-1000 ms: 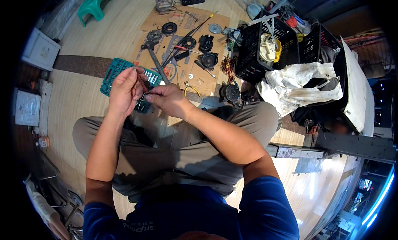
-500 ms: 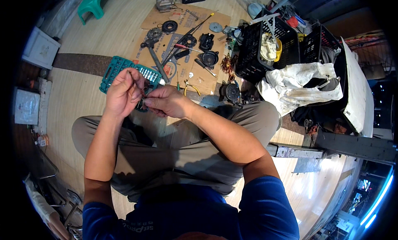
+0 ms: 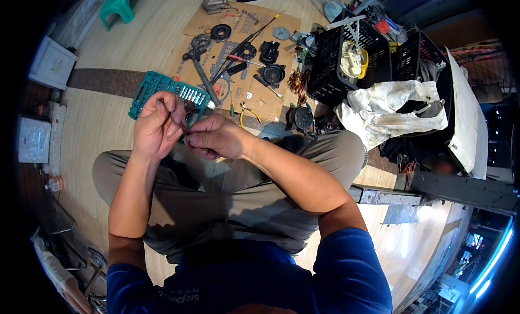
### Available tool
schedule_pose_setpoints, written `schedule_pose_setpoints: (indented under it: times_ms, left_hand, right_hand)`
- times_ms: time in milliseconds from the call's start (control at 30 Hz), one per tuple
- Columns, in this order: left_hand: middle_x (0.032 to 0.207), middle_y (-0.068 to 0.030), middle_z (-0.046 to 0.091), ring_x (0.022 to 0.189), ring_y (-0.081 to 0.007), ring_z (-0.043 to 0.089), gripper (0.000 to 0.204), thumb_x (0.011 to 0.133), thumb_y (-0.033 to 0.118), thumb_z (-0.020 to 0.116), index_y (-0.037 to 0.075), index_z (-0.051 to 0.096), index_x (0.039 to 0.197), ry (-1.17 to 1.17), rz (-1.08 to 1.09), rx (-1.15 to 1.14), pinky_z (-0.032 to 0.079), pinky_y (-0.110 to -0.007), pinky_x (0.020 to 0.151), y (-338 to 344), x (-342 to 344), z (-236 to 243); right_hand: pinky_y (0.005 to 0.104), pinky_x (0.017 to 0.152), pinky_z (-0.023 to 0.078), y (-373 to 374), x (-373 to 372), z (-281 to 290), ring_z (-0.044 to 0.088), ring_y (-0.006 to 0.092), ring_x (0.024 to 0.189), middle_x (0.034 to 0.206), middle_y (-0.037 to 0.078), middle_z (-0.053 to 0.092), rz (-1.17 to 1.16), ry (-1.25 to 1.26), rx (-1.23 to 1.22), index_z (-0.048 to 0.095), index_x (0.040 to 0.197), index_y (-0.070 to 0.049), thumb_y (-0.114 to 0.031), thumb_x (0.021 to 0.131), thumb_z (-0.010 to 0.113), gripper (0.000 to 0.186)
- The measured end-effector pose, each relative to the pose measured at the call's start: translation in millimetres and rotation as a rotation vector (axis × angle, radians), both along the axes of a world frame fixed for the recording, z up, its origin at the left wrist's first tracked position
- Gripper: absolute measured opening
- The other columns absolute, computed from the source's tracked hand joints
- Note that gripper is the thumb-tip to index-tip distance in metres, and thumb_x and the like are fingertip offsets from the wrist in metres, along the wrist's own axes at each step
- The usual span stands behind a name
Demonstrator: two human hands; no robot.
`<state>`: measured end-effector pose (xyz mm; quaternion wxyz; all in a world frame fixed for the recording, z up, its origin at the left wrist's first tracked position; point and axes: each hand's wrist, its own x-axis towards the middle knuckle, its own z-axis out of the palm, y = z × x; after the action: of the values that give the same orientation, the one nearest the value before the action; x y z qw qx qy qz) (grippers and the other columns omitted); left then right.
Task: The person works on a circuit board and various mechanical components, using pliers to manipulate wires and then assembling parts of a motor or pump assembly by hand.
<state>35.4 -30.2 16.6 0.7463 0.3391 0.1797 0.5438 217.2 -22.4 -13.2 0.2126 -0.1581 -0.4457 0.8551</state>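
Note:
Above my lap, my left hand (image 3: 158,127) is closed in a pinch with its fingers curled upward. Beside it my right hand (image 3: 216,136) pinches with thumb and forefinger, almost touching the left fingertips. Between them runs a thin reddish-brown piece (image 3: 185,127) that looks like wire; the fingers hide most of it. Just beyond the hands lies an open teal socket set (image 3: 142,97), partly covered by my left hand. To the right of it are yellow-handled pliers (image 3: 251,114) and a hammer (image 3: 207,83) on a cardboard sheet (image 3: 184,56).
Round black motor parts (image 3: 272,74), a red-handled screwdriver (image 3: 242,60) and copper-coloured wires (image 3: 297,82) lie farther off. Black crates (image 3: 325,78) stand at the right with a white cloth (image 3: 387,111) in front. A green stool (image 3: 117,8) is at the far left.
My right hand has shifted slightly left and its fingers have tucked in. My left hand has tilted a little and dropped slightly. The pinched piece stays between them.

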Motion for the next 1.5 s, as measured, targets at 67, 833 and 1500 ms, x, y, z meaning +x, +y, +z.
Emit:
schedule_pose_setpoints:
  times_ms: [67, 833, 1500]
  left_hand:
    - [0.077, -0.0101, 0.050, 0.050, -0.0093, 0.040, 0.026, 0.093, 0.029, 0.054, 0.004, 0.050, 0.093, -0.018, 0.003, 0.022, 0.030, -0.020, 0.041, -2, 0, 0]
    - [0.125, -0.0183, 0.051, 0.102, -0.0270, 0.061, 0.045, 0.096, 0.025, 0.048, -0.003, 0.041, 0.130, 0.278, 0.492, -0.095, 0.053, -0.031, 0.072, 16, -80, 47]
    - [0.140, -0.0170, 0.041, 0.109, -0.0214, 0.053, 0.058, 0.093, 0.034, 0.049, 0.002, 0.036, 0.138, 0.916, 0.667, -0.065, 0.043, -0.022, 0.073, 19, -89, 40]
  right_hand:
    - [0.0225, 0.045, 0.034, -1, -1, 0, 0.043, 0.0086, 0.050, 0.060, 0.002, 0.050, 0.005, 0.021, -0.018, 0.060, 0.083, 0.001, -0.024, 0.093, 0.057, 0.027]
    - [0.0375, 0.080, 0.048, 71, 105, -185, 0.064, 0.0328, 0.091, 0.094, 0.021, 0.067, -0.579, -1.535, 0.431, 0.069, 0.091, 0.001, -0.041, 0.077, 0.070, 0.044]
    - [0.0397, 0.080, 0.050, 210, 233, -312, 0.063, 0.0336, 0.095, 0.094, 0.022, 0.066, -0.693, -1.945, 0.302, 0.068, 0.088, 0.001, -0.048, 0.075, 0.064, 0.051]
